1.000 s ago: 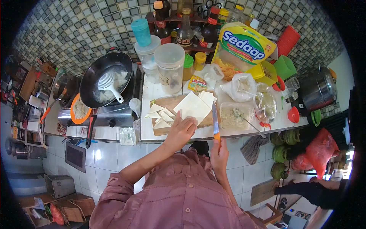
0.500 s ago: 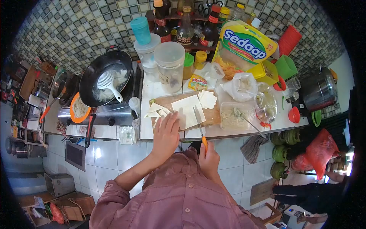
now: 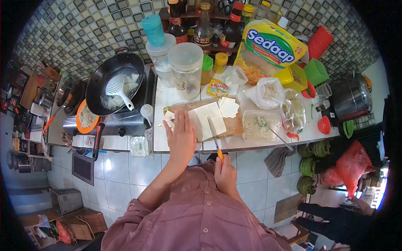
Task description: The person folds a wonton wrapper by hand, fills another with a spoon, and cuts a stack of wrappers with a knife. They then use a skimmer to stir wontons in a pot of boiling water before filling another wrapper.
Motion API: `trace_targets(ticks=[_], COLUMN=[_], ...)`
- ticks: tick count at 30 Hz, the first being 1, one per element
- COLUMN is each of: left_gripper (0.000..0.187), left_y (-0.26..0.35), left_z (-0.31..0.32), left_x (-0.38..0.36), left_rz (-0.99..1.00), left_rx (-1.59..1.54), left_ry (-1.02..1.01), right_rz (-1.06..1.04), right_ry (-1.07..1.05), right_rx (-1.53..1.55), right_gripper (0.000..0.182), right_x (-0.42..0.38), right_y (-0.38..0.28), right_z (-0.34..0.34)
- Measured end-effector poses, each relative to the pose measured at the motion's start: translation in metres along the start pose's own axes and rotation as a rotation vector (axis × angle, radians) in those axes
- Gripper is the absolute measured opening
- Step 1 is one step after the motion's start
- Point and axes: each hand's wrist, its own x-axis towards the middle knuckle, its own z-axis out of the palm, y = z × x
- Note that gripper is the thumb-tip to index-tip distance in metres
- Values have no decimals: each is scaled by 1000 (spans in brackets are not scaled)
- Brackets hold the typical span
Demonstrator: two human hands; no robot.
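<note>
My right hand point(image 3: 226, 173) is closed around the orange handle of a knife point(image 3: 214, 136). The blade slants up and left over a large white pastry sheet point(image 3: 202, 119) on a wooden cutting board point(image 3: 235, 127). My left hand point(image 3: 182, 136) lies with fingers stretched out over the sheet's left edge, empty. Smaller cut pastry pieces point(image 3: 228, 107) overlap at the sheet's upper right. More pieces point(image 3: 168, 116) lie left of my left hand, partly covered by it.
A black wok point(image 3: 97, 71) with a white slotted spatula point(image 3: 115, 85) sits on the stove at left. Right of the board stands a plastic tub point(image 3: 255, 130) of pale filling with a spoon. Jars and a Sedaap pouch point(image 3: 268, 48) line the back. Another person's dark clothing point(image 3: 335, 215) shows lower right.
My left hand has shifted, its fingers now pointing more straight ahead along the sheet's left edge. The knife and right hand have moved slightly left, bringing the blade further over the sheet.
</note>
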Motion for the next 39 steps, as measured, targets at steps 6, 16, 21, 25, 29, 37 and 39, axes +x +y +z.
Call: trace_targets(ticks=[6,16,21,25,29,37,39], left_gripper=[47,49,48,47,47,45,45], left_y=[21,28,30,28,25,26,27], left_z=[23,40,42,40,42,36,35], left_x=[-2,2,3,3,1,4,3], left_rz=[114,209,198,211,212,204,208], left_rx=[-104,-59,-48,-14,-33,36,32], left_ry=[2,-24,40,52,12,71,62], right_rz=[22,50,96,113,126,133,149], right_ry=[-14,-47,-96,-119,-128,-178,-188], right_rx=[-44,-183,-226,-232,-237,-201,-193], right_gripper=[17,17,20,21,21,22,22], right_x=[3,3,7,15,17,20,25], right_y=[-2,-4,-11,-15,-14,-16,-18], right_z=[0,3,2,3,4,-2,0])
